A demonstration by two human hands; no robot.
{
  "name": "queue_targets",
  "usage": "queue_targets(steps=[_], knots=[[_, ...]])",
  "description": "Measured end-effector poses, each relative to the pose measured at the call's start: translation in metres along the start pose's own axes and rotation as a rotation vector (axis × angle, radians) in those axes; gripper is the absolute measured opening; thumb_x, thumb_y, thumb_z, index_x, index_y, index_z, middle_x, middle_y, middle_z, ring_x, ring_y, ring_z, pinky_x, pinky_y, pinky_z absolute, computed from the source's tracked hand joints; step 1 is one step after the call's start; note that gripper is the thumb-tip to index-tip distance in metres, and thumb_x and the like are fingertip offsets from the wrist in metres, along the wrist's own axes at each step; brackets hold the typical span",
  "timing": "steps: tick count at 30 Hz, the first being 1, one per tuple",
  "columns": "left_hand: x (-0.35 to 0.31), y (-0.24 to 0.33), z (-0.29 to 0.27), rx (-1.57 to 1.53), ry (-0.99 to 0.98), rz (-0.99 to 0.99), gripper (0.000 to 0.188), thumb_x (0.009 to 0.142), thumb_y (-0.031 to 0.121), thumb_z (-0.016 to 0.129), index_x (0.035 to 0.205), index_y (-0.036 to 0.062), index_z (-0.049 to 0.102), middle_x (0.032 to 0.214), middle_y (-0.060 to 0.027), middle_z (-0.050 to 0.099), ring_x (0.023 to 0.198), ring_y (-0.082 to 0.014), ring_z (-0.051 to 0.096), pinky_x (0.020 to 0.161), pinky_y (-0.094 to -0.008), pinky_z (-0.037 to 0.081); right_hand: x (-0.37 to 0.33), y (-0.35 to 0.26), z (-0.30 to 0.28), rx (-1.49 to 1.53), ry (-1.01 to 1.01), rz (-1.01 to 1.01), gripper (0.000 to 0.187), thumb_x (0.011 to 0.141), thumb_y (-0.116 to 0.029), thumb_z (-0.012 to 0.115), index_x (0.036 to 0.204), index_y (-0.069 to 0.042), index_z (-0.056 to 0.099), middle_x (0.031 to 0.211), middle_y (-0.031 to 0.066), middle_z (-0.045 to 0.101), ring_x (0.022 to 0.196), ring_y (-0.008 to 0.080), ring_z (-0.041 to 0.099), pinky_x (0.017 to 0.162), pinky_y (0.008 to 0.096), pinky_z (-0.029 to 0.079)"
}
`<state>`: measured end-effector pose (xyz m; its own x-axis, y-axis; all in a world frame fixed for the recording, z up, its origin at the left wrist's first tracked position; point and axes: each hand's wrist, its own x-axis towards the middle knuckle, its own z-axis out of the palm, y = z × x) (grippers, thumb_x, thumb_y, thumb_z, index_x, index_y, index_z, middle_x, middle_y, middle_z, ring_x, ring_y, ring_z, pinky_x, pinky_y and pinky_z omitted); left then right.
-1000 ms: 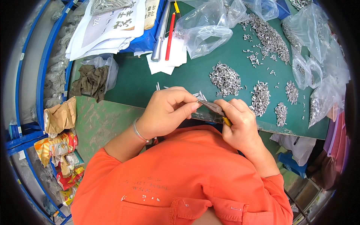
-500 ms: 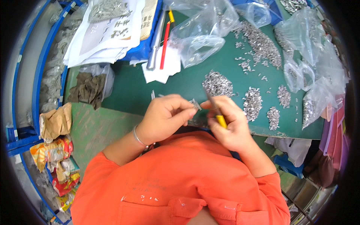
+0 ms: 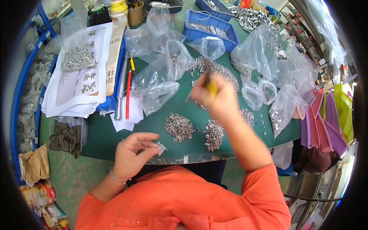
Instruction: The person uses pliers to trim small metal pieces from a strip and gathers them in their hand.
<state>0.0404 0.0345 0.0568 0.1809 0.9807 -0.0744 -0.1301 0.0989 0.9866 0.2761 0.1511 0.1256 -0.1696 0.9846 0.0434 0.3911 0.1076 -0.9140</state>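
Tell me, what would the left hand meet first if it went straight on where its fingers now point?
Probably the left hand would first meet the slim silver metal pins just to its right, though depth is unclear.

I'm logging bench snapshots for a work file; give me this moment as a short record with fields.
Left hand: fingers parted, beside small metal pins
Right hand: motion-blurred, gripping a yellow-handled tool
Surface: green table
Nearest pile: grey metal bits, right of the left hand
Blue bin: at the back, holding metal pieces
Clear bag: right side, metal bits inside
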Motion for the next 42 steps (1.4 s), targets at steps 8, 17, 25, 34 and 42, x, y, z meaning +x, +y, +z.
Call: queue_targets(steps=[8, 17, 25, 34, 42], knots=[[-0.013, -0.001, -0.034, 0.025, 0.248, 0.121, 0.005, 0.089, -0.002, 0.063, 0.094, -0.0016, 0.063, 0.092, -0.0074, 0.067, 0.070, -0.0068, 0.057, 0.065, -0.0205, 0.047, 0.205, 0.038, -0.121, 0.510, 0.661, 0.056, 0.012, 0.084, 0.003, 0.056, 0.095, 0.008, 0.054, 0.083, 0.0222, 0.066, 0.063, 0.0271, 0.066, 0.048, 0.0317, 0.051], [-0.036, 0.007, -0.081, 0.673, 0.314, 0.166, 0.009, 0.085, -0.005, 0.065, 0.092, -0.0017, 0.068, 0.089, -0.0063, 0.064, 0.080, -0.0141, 0.060, 0.070, -0.0243, 0.046, 0.074, 0.021, -0.053, 0.504, 0.345, 0.016, 0.020, 0.088, -0.004, 0.060, 0.107, 0.003, 0.056, 0.097, 0.0110, 0.066, 0.076, 0.0165, 0.063, 0.062, 0.0228, 0.048], [-0.019, -0.009, -0.058, 0.970, 0.054, 0.373, 0.017, 0.079, 0.000, 0.070, 0.095, 0.0006, 0.066, 0.087, -0.0108, 0.060, 0.081, -0.0288, 0.059, 0.072, -0.0349, 0.048, -0.081, 0.022, 0.035, 0.167, -0.045, 0.007, 0.015, 0.087, 0.004, 0.062, 0.101, 0.002, 0.061, 0.087, 0.0055, 0.065, 0.073, 0.0097, 0.060, 0.065, 0.0216, 0.048], [0.001, -0.005, -0.049, 1.138, -0.017, 0.416, 0.012, 0.077, -0.002, 0.069, 0.082, 0.0010, 0.058, 0.083, -0.0128, 0.056, 0.081, -0.0339, 0.056, 0.070, -0.0400, 0.047, -0.112, 0.028, 0.049, 0.283, -0.076, 0.053, 0.019, 0.086, 0.006, 0.063, 0.105, 0.003, 0.060, 0.088, 0.0049, 0.064, 0.074, 0.0078, 0.059, 0.066, 0.0211, 0.049], [0.001, -0.007, -0.050, 0.987, 0.176, 0.349, 0.007, 0.084, -0.002, 0.066, 0.089, -0.0014, 0.062, 0.085, -0.0106, 0.061, 0.077, -0.0246, 0.065, 0.066, -0.0319, 0.052, -0.125, 0.032, 0.050, 0.253, -0.113, 0.096, 0.018, 0.087, 0.003, 0.064, 0.105, 0.004, 0.061, 0.085, 0.0017, 0.061, 0.073, 0.0059, 0.057, 0.065, 0.0205, 0.047]])
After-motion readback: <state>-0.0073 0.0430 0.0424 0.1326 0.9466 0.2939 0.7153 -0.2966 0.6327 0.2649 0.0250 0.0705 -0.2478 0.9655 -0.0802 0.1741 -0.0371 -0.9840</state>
